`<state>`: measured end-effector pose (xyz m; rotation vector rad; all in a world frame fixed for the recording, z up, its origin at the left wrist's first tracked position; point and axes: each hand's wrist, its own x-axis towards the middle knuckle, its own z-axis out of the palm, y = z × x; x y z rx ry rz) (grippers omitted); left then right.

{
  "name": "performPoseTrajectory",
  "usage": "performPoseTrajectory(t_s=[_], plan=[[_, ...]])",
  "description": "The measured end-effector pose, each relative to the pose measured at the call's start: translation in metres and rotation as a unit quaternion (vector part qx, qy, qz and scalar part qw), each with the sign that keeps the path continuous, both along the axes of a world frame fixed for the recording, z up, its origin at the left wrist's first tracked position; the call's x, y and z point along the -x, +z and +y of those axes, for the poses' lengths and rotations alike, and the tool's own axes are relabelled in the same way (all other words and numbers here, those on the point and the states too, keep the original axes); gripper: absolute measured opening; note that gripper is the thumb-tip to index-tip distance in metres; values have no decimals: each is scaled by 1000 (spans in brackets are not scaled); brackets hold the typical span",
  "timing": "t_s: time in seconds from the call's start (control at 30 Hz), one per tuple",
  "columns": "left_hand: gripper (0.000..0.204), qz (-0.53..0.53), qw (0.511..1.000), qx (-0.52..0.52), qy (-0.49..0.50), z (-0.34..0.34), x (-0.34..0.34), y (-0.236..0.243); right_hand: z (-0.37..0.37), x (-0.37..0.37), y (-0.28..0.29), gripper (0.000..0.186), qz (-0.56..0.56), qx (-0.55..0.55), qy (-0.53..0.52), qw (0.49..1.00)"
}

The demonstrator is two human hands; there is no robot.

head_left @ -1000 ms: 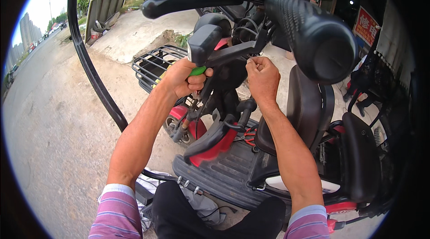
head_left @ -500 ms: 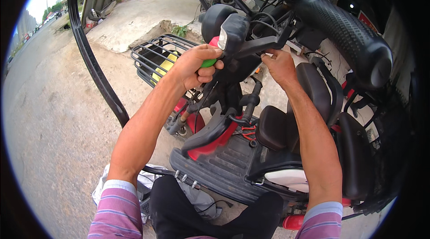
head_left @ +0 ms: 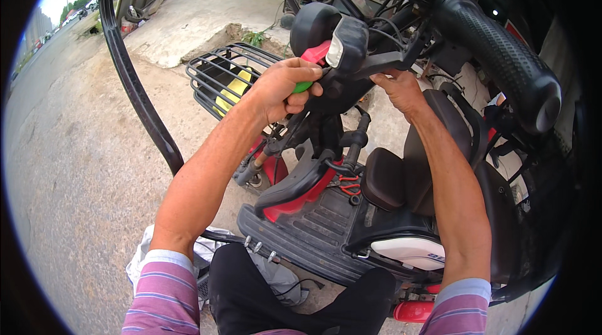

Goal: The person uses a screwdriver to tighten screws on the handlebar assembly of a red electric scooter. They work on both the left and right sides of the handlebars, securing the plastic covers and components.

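Observation:
My left hand (head_left: 288,89) is closed round a green handle (head_left: 302,86), seemingly of a screwdriver whose shaft I cannot make out. It is held against the near side of the black handlebar cover (head_left: 342,91), just below the clear-and-black light (head_left: 348,43). Against the cover's other side, under the brake lever (head_left: 384,61), my right hand (head_left: 401,91) has its fingers bent in, their tips partly hidden. What they pinch, if anything, does not show. A black ribbed handgrip (head_left: 495,53) reaches out above my right forearm.
Below is the scooter's ribbed footboard (head_left: 307,234), with red-handled pliers (head_left: 348,186) lying on it. Dark seats (head_left: 433,153) stand at the right. A wire basket (head_left: 219,78) with a yellow thing inside is at the front. A black frame bar (head_left: 135,78) curves up at the left.
The handlebar with its light and grip has shifted to the right in view. Both hands have moved slightly right with it and keep their places on the cover.

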<state>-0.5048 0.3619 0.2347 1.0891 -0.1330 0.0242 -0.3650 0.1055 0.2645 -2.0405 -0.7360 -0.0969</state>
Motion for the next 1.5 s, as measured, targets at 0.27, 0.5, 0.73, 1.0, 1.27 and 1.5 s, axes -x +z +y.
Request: performPoseTrajectory(t_s=[0.27,0.5,0.73,1.0,1.27,1.5], plan=[[15,-10,999,-3,45,-9,1,-3,0,1,2,36,51,-39,-36,997],[13,4,999,-17,30,-6,-1,4,12,33,-5,31,-191,54,-128,972],[13,2,999,-35,29,-8,0,9,16,44,-5,31,-225,91,-114,963],[15,-2,998,-54,31,-10,-1,12,23,33,-7,26,-31,-57,-63,996],[20,17,983,-160,91,-8,15,16,35,23,-20,19,8,-161,-50,986],[32,-28,903,-391,173,-20,59,34,25,-8,-49,26,-298,-91,-65,948]])
